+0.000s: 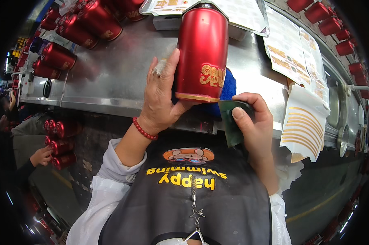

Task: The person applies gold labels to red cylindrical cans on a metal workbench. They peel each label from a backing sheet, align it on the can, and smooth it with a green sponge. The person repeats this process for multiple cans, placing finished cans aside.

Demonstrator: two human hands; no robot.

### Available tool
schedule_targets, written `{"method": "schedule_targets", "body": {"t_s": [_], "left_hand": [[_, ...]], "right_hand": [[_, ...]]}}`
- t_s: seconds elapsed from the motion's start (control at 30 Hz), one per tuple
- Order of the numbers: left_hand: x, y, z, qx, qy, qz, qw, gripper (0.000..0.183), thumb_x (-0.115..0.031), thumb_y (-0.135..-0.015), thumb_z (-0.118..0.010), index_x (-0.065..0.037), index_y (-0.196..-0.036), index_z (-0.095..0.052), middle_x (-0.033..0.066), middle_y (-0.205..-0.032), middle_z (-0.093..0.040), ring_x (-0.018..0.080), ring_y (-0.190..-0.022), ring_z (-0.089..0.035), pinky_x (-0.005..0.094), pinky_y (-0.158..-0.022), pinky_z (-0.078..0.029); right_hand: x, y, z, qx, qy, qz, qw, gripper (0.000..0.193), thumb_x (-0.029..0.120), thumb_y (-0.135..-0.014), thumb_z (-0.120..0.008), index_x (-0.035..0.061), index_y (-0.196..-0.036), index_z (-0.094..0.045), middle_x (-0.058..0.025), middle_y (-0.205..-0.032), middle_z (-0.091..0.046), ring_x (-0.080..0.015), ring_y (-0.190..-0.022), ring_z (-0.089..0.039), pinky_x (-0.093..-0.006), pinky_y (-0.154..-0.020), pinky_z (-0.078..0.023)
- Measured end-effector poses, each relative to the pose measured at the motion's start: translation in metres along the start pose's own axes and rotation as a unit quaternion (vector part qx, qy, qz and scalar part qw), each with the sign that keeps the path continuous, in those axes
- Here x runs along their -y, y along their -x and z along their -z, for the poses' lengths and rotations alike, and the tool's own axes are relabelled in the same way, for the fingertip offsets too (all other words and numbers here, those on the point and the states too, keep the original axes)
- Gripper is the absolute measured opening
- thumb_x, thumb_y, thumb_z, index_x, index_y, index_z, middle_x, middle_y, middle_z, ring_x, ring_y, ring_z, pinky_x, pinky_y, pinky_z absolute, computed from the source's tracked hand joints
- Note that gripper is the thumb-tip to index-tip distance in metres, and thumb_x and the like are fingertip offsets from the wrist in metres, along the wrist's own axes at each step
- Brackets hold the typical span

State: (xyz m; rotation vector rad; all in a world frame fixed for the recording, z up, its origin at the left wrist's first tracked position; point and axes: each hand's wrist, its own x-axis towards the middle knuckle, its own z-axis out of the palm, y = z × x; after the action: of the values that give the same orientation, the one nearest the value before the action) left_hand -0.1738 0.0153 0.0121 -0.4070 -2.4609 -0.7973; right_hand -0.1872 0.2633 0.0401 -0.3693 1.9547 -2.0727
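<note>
A glossy red bottle (pixel 202 45) lies with its base toward me, a raised gold decal (pixel 212 76) on its side and a gold band (pixel 194 97) round the base. My left hand (pixel 162 90) is closed on its left side, the thumb at the base; whitish wrapping covers one finger. Between the thumb and fingers of my right hand (pixel 256 120) is a flat dark green scraper (pixel 231 128), its upper corner close to the base's right edge. Whether it touches I cannot tell. Partly hidden behind the bottle, a blue cloth (pixel 230 86) rests at the table edge.
A sheet of curved gold strips (pixel 305 130) hangs over the table's right edge, beside decal sheets (pixel 288 61). Several red bottles (pixel 98 20) lie at the upper left of the metal table (pixel 111 67). At far left, another person's hand (pixel 41 156) touches stacked red bottles (pixel 64 145).
</note>
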Motion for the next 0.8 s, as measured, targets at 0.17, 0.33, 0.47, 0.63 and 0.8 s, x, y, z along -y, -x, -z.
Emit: {"method": "schedule_targets", "body": {"t_s": [0.17,0.33,0.47,0.63,0.8], "left_hand": [[-0.008,0.000,0.008,0.010,0.057,0.027,0.998,0.093,-0.050,-0.086,-0.075,0.001,-0.152,-0.034,0.0210,-0.143,-0.053,0.0373,-0.130,-0.052,0.0506,-0.116,-0.029],[-0.014,-0.004,0.021,0.017,0.183,0.024,0.983,0.061,-0.026,-0.087,-0.073,-0.002,-0.139,-0.053,0.0261,-0.150,-0.044,0.0404,-0.136,-0.045,0.0436,-0.116,-0.030],[-0.022,-0.016,0.023,0.031,0.201,-0.004,0.979,0.039,-0.011,-0.082,-0.068,-0.008,-0.120,-0.066,0.0273,-0.157,-0.037,0.0435,-0.144,-0.031,0.0475,-0.119,-0.023],[-0.027,-0.017,0.022,0.039,0.231,0.011,0.972,0.024,-0.007,-0.080,-0.068,-0.011,-0.104,-0.069,0.0274,-0.156,-0.038,0.0455,-0.147,-0.023,0.0499,-0.121,-0.018],[-0.027,-0.019,0.025,0.043,0.205,-0.001,0.978,0.021,-0.006,-0.080,-0.068,-0.011,-0.100,-0.069,0.0267,-0.155,-0.039,0.0444,-0.147,-0.023,0.0497,-0.121,-0.019]], "right_hand": [[0.006,-0.005,-0.005,0.003,0.053,0.005,0.999,0.021,0.009,-0.094,-0.068,0.0005,-0.113,-0.062,-0.0031,-0.093,-0.066,-0.0072,-0.083,-0.060,-0.0232,-0.074,-0.050],[0.017,-0.011,-0.012,0.015,0.057,-0.021,0.998,0.022,0.010,-0.093,-0.068,0.0005,-0.112,-0.063,-0.0052,-0.092,-0.068,-0.0089,-0.083,-0.062,-0.0248,-0.074,-0.050],[0.014,-0.014,-0.012,0.022,0.095,0.021,0.995,0.024,0.011,-0.092,-0.068,0.0004,-0.113,-0.063,-0.0062,-0.093,-0.068,-0.0106,-0.083,-0.063,-0.0260,-0.075,-0.051],[0.027,-0.013,-0.011,0.048,0.121,0.077,0.988,0.024,0.008,-0.094,-0.066,0.0006,-0.116,-0.063,-0.0085,-0.100,-0.070,-0.0134,-0.088,-0.065,-0.0271,-0.079,-0.052],[0.024,-0.020,-0.010,0.023,0.103,0.052,0.993,0.031,0.009,-0.087,-0.069,0.0009,-0.117,-0.062,-0.0167,-0.137,-0.054,-0.0232,-0.109,-0.058,-0.0329,-0.091,-0.049]]}}
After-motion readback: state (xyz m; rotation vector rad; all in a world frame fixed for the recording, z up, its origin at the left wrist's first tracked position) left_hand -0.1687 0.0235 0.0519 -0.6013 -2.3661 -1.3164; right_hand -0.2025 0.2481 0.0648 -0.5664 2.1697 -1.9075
